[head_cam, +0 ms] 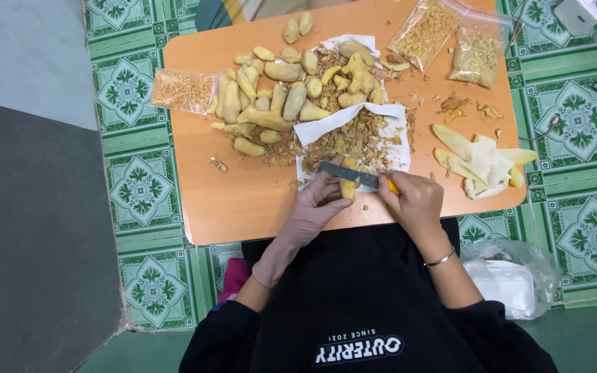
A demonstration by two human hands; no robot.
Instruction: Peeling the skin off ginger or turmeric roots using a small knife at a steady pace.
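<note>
While the head camera looks straight down, the left hand (pixel 310 207), in a pale pink rubber glove, has its fingers clamped around a yellowish knobby piece of ginger root (pixel 348 185) at the near edge of the orange wooden tabletop (pixel 243 200). The bare right hand (pixel 414 200), a thin silver bangle (pixel 441 259) on its wrist, has its fingers closed on the yellow handle of a small knife with a grey blade (pixel 343 173), and that blade lies across the top of the held root. Just beyond the hands sits a white paper sheet (pixel 340 119) heaped with brown peelings. Farther back, a pile of peeled pale ginger pieces (pixel 278 97) spreads across the tabletop. Off to the right lies a crumpled cream-coloured glove (pixel 481 162). Three clear plastic bags of chopped brownish bits (pixel 426 31) rest along the far edge and left side.
</note>
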